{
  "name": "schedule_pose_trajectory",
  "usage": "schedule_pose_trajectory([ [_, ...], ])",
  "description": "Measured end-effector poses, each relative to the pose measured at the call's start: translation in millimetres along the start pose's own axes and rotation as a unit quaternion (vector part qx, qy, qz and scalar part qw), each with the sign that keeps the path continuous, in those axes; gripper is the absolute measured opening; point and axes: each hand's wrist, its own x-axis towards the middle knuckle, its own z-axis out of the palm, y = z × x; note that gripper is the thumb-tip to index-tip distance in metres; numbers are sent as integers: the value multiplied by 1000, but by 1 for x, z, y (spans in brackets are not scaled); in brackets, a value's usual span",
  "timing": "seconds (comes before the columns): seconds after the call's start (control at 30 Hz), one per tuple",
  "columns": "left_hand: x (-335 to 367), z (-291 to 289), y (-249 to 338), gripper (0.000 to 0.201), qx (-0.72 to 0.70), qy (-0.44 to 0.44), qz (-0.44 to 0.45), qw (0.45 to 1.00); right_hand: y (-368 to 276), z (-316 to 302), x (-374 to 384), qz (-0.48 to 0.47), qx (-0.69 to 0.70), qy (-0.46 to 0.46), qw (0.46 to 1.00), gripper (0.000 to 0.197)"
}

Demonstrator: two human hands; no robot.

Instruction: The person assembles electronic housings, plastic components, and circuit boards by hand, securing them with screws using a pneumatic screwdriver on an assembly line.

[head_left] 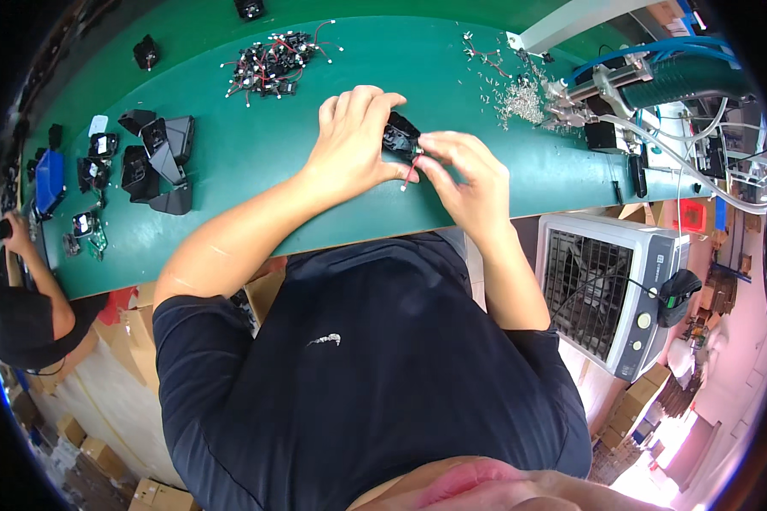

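Over the green table, my left hand [349, 140] is closed around a black plastic housing [400, 134], gripping it from its left side. A short red wire [411, 175] with a small white connector hangs from the housing's lower right. My right hand [469, 175] pinches at that right edge with thumb and forefinger, close to where the wire comes out. Its fingertips hide what exactly they hold. Beyond my hands lies a pile of small black parts with red wires and white plugs [273, 64].
Black plastic shells [160, 157] and small assemblies [94, 175] lie at the left, near a blue bin [49, 181]. Loose screws [521, 100] are heaped at the right beside a metal fixture [609, 89] with hoses. An air cooler [605, 289] stands below the table; another person [30, 315] works far left.
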Motion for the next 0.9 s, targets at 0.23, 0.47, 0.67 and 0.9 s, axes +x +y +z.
schedule_pose_trajectory([
  [0.23, -10, -8, -2, 112, 3, -6, -7, 1000, 11, 17, -10, 92, 65, 17, 994, 22],
  [0.47, -14, -7, -4, 114, -13, -12, -2, 1000, 1, 11, -19, 147, 127, 17, 981, 21],
  [0.67, -7, 2, -5, 90, -52, 4, 4, 999, 1, 16, -12, 73, 77, -9, 994, 21],
  [0.9, -8, 2, -11, 76, -88, 3, 36, 995, -6, 22, -2, -56, -84, 10, 995, 20],
])
